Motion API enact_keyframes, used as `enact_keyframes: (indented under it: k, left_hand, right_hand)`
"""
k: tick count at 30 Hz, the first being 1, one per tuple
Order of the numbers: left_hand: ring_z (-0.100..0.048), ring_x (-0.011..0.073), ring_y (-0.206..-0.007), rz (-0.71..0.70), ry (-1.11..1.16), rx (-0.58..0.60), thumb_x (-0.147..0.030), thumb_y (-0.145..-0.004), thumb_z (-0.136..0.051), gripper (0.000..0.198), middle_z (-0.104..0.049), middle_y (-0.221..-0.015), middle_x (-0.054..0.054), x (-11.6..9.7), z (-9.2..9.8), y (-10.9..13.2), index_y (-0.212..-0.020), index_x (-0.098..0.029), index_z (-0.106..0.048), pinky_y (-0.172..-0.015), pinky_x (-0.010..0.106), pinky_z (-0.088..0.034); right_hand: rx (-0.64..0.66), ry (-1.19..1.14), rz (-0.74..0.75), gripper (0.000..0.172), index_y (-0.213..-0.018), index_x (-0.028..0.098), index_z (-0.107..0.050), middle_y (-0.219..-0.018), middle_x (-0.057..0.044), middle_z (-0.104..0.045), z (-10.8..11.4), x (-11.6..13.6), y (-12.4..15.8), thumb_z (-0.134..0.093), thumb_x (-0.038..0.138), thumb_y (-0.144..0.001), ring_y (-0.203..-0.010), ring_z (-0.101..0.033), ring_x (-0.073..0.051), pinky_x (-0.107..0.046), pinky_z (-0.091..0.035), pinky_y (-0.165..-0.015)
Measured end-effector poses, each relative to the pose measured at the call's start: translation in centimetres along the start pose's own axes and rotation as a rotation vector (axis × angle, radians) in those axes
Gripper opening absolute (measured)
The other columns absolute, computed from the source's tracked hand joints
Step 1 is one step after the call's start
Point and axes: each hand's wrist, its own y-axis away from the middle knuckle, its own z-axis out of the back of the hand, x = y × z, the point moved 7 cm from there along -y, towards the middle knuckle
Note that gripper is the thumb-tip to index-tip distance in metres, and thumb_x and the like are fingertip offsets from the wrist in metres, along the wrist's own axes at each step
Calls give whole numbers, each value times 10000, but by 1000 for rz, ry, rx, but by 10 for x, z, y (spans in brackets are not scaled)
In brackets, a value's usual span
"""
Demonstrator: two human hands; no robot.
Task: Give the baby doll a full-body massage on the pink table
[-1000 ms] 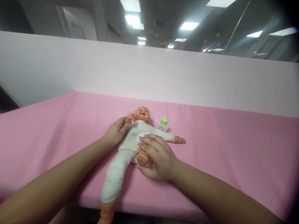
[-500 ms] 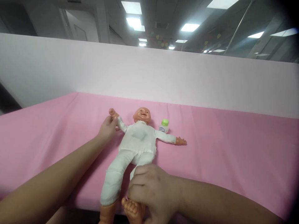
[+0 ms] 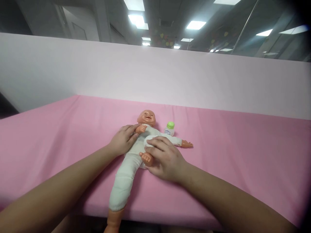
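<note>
A baby doll [image 3: 132,163] with a white cloth body lies on its back on a pink sheet [image 3: 225,165], head away from me. My left hand [image 3: 124,139] is closed around the doll's arm on the left, holding it bent across the chest, with the doll's hand [image 3: 141,128] sticking out past my fingers. My right hand [image 3: 166,158] grips the doll's leg on the right, folded up over the belly. The doll's foot [image 3: 147,158] shows beside my thumb. The other leg stretches toward me, its foot past the near edge.
A small clear bottle [image 3: 169,129] with a green cap stands right of the doll's head, just behind its outstretched arm. A white padded wall [image 3: 170,77] rises behind the sheet. Above it, a dark glass surface shows ceiling lights [image 3: 196,25].
My left hand has brought the doll's arm inward from the side onto its chest. My right hand has pushed the doll's leg up from the near edge to its belly.
</note>
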Motion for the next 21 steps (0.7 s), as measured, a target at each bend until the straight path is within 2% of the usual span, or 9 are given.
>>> enact_keyframes:
  k: [3, 5, 7, 10, 13, 17, 19, 21]
  left_hand:
    - [-587, 281, -1287, 19, 18, -13, -448, -1052, -454, 484, -658, -1397, 82, -2, 3, 0, -1490, -262, -548, -1121, 449, -430]
    - [-608, 287, -1249, 52, 56, -33, -471, -1048, -457, 478, -674, -1371, 81, -1, 5, 0, -1464, -262, -566, -1087, 452, -453]
    - [-644, 286, -1177, 134, 125, -63, -512, -1041, -461, 478, -695, -1326, 77, 9, 7, 0, -1437, -270, -575, -1026, 448, -492]
    - [-703, 277, -1005, 388, 293, -152, -598, -1007, -489, 501, -739, -1161, 84, 44, 7, 3, -1356, -253, -593, -890, 431, -560]
    - [-738, 279, -888, 715, 580, -292, -616, -971, -543, 490, -743, -1054, 114, 83, 4, 12, -1243, -212, -593, -766, 420, -613]
    - [-768, 289, -779, 1037, 943, -408, -529, -976, -579, 412, -739, -979, 152, 107, -4, 18, -1177, -170, -572, -678, 428, -648]
    - [-772, 291, -748, 1133, 980, -464, -522, -987, -571, 408, -737, -937, 159, 113, -4, 20, -1159, -152, -583, -653, 414, -652]
    - [-774, 294, -748, 1166, 958, -527, -532, -989, -571, 419, -735, -939, 163, 119, -1, 22, -1163, -151, -588, -644, 405, -652]
  right_hand:
    - [17, 6, -10, 346, -1193, 209, -683, -1278, -111, -682, -8, 1, 3, -737, 325, -871, -1245, -578, -296, -508, -518, -1102]
    - [7, 5, 8, 338, -1164, 208, -674, -1288, -108, -682, -6, 6, 5, -748, 325, -856, -1291, -562, -309, -523, -493, -1120]
    - [-10, -27, 53, 311, -1098, 208, -658, -1244, -95, -701, 0, 16, 4, -755, 329, -828, -1323, -554, -320, -554, -437, -1161]
    - [-14, -169, 155, 295, -1000, 207, -608, -1066, -67, -728, 9, 35, 2, -744, 345, -779, -1220, -624, -287, -526, -433, -1141]
    - [36, -362, 233, 326, -948, 209, -552, -898, -35, -693, 8, 56, 3, -718, 440, -789, -952, -671, -212, -416, -517, -943]
    - [212, -496, 185, 448, -881, 211, -495, -769, -1, -613, -20, 68, 15, -684, 610, -806, -727, -590, -148, -330, -498, -776]
    - [352, -498, 181, 491, -853, 212, -487, -763, 2, -610, -38, 71, 25, -702, 649, -793, -716, -588, -141, -314, -499, -771]
    - [479, -516, 210, 488, -881, 208, -503, -815, -11, -647, -53, 75, 34, -709, 644, -807, -773, -633, -148, -312, -519, -830]
